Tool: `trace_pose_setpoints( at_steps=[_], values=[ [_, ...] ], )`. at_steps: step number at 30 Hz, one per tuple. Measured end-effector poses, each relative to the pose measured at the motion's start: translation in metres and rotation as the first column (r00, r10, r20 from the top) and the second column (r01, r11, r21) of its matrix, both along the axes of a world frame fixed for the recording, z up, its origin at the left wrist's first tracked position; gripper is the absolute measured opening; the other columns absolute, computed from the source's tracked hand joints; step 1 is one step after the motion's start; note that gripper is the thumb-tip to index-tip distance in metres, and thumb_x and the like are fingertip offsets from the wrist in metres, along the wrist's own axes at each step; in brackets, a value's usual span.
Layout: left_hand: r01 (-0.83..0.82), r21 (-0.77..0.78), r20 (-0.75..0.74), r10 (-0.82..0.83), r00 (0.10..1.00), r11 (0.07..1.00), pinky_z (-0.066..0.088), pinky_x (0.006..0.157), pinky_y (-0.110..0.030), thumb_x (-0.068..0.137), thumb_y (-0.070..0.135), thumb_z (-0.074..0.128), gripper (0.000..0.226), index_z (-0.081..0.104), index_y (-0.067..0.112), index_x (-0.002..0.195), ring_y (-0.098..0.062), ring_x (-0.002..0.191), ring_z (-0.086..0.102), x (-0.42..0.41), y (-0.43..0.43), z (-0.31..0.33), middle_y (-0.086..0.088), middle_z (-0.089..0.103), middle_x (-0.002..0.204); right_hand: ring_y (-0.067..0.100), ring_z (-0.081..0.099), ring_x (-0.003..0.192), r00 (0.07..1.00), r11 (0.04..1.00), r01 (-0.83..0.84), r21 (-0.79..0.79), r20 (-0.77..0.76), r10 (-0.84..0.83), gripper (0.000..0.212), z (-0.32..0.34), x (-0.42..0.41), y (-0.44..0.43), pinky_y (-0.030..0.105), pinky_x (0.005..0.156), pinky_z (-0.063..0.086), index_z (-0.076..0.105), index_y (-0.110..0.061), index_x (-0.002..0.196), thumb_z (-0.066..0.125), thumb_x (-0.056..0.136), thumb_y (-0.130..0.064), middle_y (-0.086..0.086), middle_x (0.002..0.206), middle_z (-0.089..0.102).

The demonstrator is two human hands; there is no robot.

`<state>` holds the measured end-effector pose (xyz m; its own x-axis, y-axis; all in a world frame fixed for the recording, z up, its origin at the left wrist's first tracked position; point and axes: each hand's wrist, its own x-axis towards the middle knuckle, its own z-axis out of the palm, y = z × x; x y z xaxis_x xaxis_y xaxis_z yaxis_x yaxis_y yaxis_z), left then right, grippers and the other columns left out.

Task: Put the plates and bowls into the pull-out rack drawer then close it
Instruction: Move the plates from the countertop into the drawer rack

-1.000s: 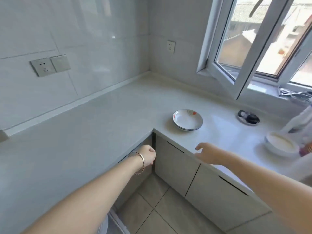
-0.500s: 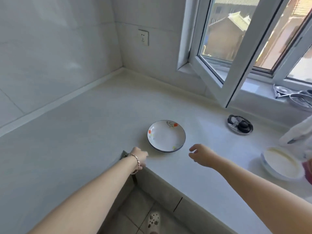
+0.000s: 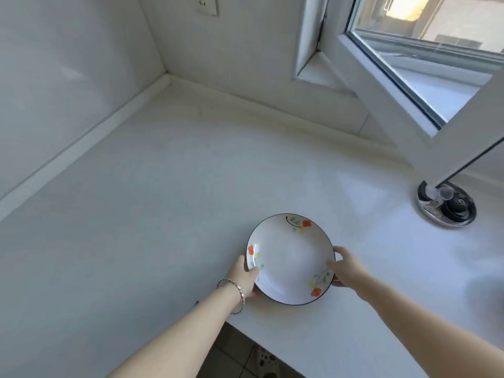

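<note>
A white plate (image 3: pixel 290 257) with a thin dark rim and orange flower prints rests near the inner corner of the pale countertop (image 3: pixel 163 214). My left hand (image 3: pixel 244 276), with a bracelet on the wrist, grips the plate's left edge, thumb over the rim. On the opposite side my right hand (image 3: pixel 345 270) holds the right edge, fingers curled around it. The plate looks like it may sit on a second one, but I cannot tell. The pull-out rack drawer is out of view.
An open window sash (image 3: pixel 409 85) juts over the counter at the right. Below it lies a round metal fitting (image 3: pixel 447 205) with a black knob. A wall socket (image 3: pixel 208 5) sits high on the back wall. Floor tiles (image 3: pixel 240 358) show below the counter edge.
Both hands have come forward from the counter edge and closed on the two sides of the plate. The view has moved closer and lower over the counter.
</note>
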<state>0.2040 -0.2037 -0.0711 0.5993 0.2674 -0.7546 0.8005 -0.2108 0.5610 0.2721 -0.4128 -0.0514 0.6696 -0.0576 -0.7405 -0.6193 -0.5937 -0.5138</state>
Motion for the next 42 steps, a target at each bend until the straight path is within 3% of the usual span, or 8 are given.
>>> trace_pose_setpoints(
  at_steps=[4,9,13,16,19,22,27,42],
  values=[
    [0.013,0.007,0.037,-0.013,0.999,1.000,0.052,0.082,-0.039,0.087,0.009,0.044,0.013,0.046,0.020,0.094,-0.023,0.081,0.050,0.000,0.000,0.001,-0.001,0.053,0.087,0.033,0.061,0.081,0.999,0.998,0.046,0.044,0.004,-0.046,0.047,0.001,-0.001,-0.002,0.041,0.080,0.056,0.043,-0.012,0.135,0.040,0.090,0.001,0.013,0.082,0.059],
    [-0.024,-0.002,0.062,0.024,0.998,1.000,0.052,0.085,-0.042,0.088,0.007,0.043,0.018,0.046,0.022,0.098,-0.025,0.085,0.052,-0.021,-0.005,0.021,0.001,0.054,0.085,0.032,0.061,0.077,0.998,0.995,0.033,0.094,0.044,-0.037,0.048,0.018,-0.021,-0.008,0.031,0.063,0.057,0.046,-0.013,0.134,0.039,0.089,0.004,0.016,0.087,0.060],
    [-0.181,-0.071,0.138,0.189,0.972,0.981,0.057,0.078,-0.043,0.087,0.003,0.044,0.025,0.051,0.019,0.106,-0.031,0.093,0.061,-0.060,-0.019,0.048,-0.005,0.059,0.093,0.032,0.065,0.074,0.993,0.989,-0.066,0.134,0.109,0.051,0.047,0.040,-0.043,-0.019,0.034,0.070,0.058,0.050,-0.014,0.131,0.041,0.088,0.002,0.020,0.093,0.066],
    [-0.325,-0.093,0.230,0.338,0.913,0.941,0.053,0.087,-0.051,0.082,0.002,0.048,0.027,0.056,0.015,0.104,-0.036,0.103,0.062,-0.104,-0.032,0.066,-0.012,0.062,0.103,0.029,0.067,0.070,0.971,0.971,-0.186,0.152,0.182,0.157,0.046,0.062,-0.067,-0.026,0.034,0.070,0.059,0.051,-0.015,0.130,0.042,0.087,0.000,0.014,0.085,0.068],
    [-0.447,-0.123,0.299,0.462,0.835,0.886,0.056,0.080,-0.051,0.080,0.003,0.049,0.020,0.054,0.022,0.082,-0.035,0.102,0.061,-0.160,-0.050,0.089,-0.012,0.062,0.105,0.028,0.067,0.071,0.929,0.930,-0.321,0.179,0.251,0.272,0.046,0.084,-0.100,-0.029,0.033,0.068,0.058,0.050,-0.014,0.131,0.044,0.087,0.000,0.010,0.081,0.067],
    [-0.568,-0.197,0.322,0.600,0.732,0.799,0.060,0.067,-0.043,0.086,-0.004,0.043,0.024,0.054,0.016,0.092,-0.033,0.095,0.061,-0.225,-0.068,0.108,-0.009,0.060,0.103,0.023,0.065,0.067,0.880,0.873,-0.440,0.211,0.297,0.372,0.044,0.108,-0.144,-0.028,0.027,0.059,0.055,0.051,-0.014,0.130,0.045,0.088,-0.001,0.008,0.078,0.065],
    [-0.735,-0.271,0.288,0.781,0.554,0.621,0.057,0.070,-0.044,0.087,-0.005,0.044,0.022,0.054,0.014,0.090,-0.023,0.071,0.061,-0.342,-0.089,0.129,-0.002,0.060,0.085,0.017,0.065,0.064,0.795,0.763,-0.597,0.247,0.306,0.523,0.041,0.135,-0.229,-0.016,0.016,0.042,0.051,0.052,-0.014,0.129,0.045,0.091,-0.001,0.007,0.077,0.065],
    [-0.907,-0.281,0.214,0.942,0.260,0.314,0.058,0.062,-0.038,0.088,-0.006,0.045,0.036,0.050,0.010,0.120,-0.027,0.069,0.065,-0.702,-0.081,0.110,-0.011,0.064,0.093,0.026,0.066,0.071,0.570,0.500,-0.810,0.306,0.213,0.793,0.045,0.092,-0.545,0.066,0.025,0.050,0.058,0.047,-0.011,0.134,0.044,0.091,0.003,0.008,0.075,0.066]
  ],
)
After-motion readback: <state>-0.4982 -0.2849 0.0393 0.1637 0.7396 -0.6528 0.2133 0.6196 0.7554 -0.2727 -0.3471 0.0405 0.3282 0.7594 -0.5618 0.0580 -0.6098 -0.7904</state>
